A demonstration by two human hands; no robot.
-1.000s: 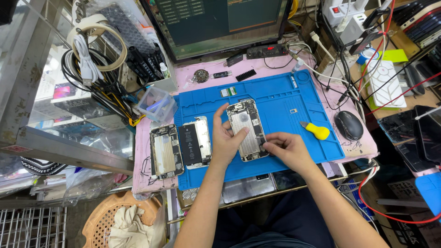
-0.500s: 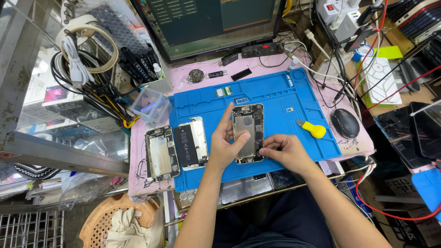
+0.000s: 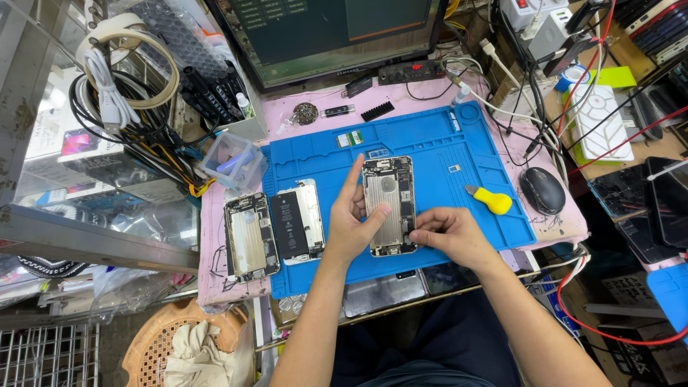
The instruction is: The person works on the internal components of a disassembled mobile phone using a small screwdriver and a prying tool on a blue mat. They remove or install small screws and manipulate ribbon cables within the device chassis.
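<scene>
Surface: a blue work mat [image 3: 437,136] laid over a pink-covered bench [image 3: 215,251], in a crowded repair stall with a dark monitor [image 3: 322,36] at the far edge and tangled cables [image 3: 545,93] at the far right.

On the mat, centre: an opened phone shell [image 3: 388,204], inner metal plate up, lying flat. The left hand [image 3: 351,218] grips its left edge, forefinger stretched along the side and thumb resting on the plate. The right hand [image 3: 448,233] is curled at the shell's near right corner, fingertips pinched together there; whether they hold a small part cannot be told.

Left of these: a second phone body with black battery [image 3: 297,221] straddling the mat's left edge, and a third opened phone [image 3: 249,236] on the pink cover. Right: a yellow-handled tool [image 3: 489,199] on the mat, a black mouse [image 3: 542,190] just beyond it. Far left: a clear plastic box [image 3: 233,161] and a rack of black tools [image 3: 208,89].

Hidden or unclear: the shell's near right corner is covered by the right fingers; tiny parts on the far mat are too small to identify; the basket [image 3: 154,351] near left is cut off by the frame.

Change: since half a second ago the shell and both hands hold nearly the same place; a second ago the shell lay tilted, now it is squared to the mat.
</scene>
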